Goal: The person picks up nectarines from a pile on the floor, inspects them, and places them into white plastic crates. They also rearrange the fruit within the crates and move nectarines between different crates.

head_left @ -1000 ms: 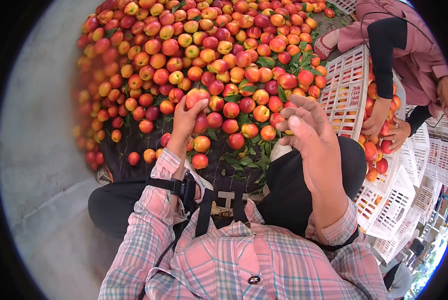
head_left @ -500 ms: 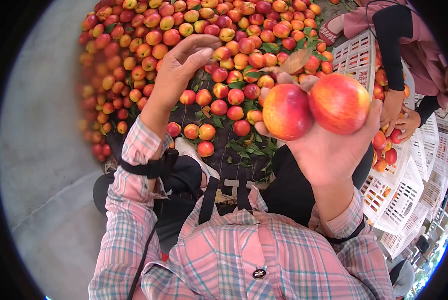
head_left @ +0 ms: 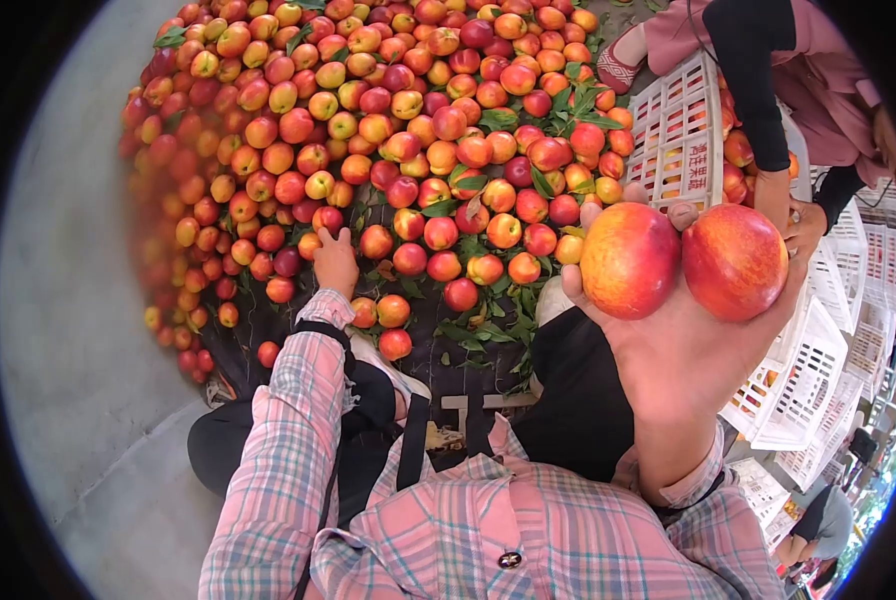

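Palm up, my right hand point(head_left: 673, 350) cradles two large red-and-yellow nectarines: one nectarine point(head_left: 630, 260) rests against the fingers, and a second nectarine point(head_left: 734, 263) lies toward the thumb side. Parts of the fingers show behind the fruit. My left hand point(head_left: 336, 265) reaches down to the near edge of the fruit pile, with thumb and fingertips closed against a red nectarine point(head_left: 328, 219). The remaining fingers are mostly hidden. Another nectarine point(head_left: 309, 246) sits just left of the fingertips.
A broad pile of nectarines point(head_left: 388, 130) covers the dark ground sheet point(head_left: 448, 375), with green leaves point(head_left: 488, 325) scattered among them. White plastic crates point(head_left: 676, 135) stand at right. Beside them, a co-worker's hand point(head_left: 803, 228) and dark sleeve are close to my right hand.
My left hand has gone from raised above the pile down to a nectarine at its edge. My right hand, still holding two nectarines, has shifted slightly right and down in view.
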The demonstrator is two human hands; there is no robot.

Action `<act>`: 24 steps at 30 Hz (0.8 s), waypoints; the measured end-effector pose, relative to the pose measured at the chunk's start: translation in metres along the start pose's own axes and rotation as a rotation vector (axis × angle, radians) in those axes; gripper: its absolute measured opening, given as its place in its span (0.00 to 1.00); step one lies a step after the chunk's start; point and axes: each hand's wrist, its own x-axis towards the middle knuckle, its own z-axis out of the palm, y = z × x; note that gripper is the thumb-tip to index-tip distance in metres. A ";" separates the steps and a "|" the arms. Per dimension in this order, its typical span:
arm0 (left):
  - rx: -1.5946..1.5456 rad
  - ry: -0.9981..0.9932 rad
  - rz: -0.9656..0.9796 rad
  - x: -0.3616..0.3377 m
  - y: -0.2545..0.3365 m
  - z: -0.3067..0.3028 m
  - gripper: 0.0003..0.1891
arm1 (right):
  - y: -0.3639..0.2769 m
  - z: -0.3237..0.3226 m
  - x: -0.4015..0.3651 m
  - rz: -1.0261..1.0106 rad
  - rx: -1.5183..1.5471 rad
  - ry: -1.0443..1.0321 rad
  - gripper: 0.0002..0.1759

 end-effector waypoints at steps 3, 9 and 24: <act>-0.250 0.007 -0.012 0.000 -0.013 -0.005 0.23 | -0.004 -0.002 -0.001 -0.022 0.012 -0.037 0.43; -1.374 -0.463 -0.043 0.019 0.065 -0.056 0.17 | -0.005 -0.003 -0.002 0.083 0.076 -0.049 0.41; -0.262 -0.359 0.131 -0.023 0.153 -0.021 0.33 | 0.015 -0.014 -0.006 0.113 0.159 -0.178 0.32</act>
